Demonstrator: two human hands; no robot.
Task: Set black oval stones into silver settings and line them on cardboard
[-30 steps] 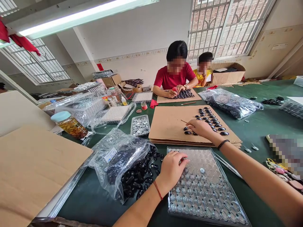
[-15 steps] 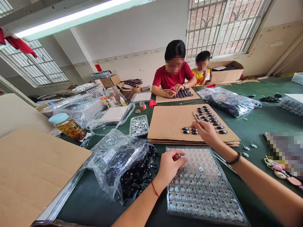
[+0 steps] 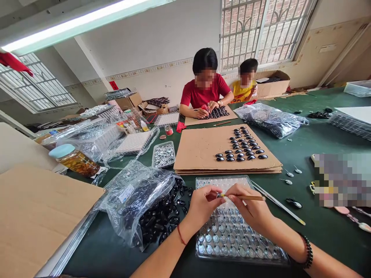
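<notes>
Your hands meet over the far edge of the clear blister tray (image 3: 240, 247), which lies on the green table (image 3: 319, 227) right in front of you. Your right hand (image 3: 252, 210) holds a thin wooden stick (image 3: 246, 197) pinched in its fingers, the tip pointing left toward your left hand (image 3: 203, 202). The left fingers are drawn narrow around something very small at the stick's tip — too small to name, though it looks like one of the round pieces from the tray.

Judging by how things lie, the work is well started but far from over. On the cardboard sheet (image 3: 199, 150) beyond the tray, a few dozen black oval stones (image 3: 240, 144) already sit in neat rows, filling only its right part; the left part is bare. The tray's pockets look mostly full of clear round pieces, and the plastic bag (image 3: 139, 193) to your left spills a heap of loose black stones — plenty left.

Across the table a person in a red shirt (image 3: 204, 94) works over another card of stones.
</notes>
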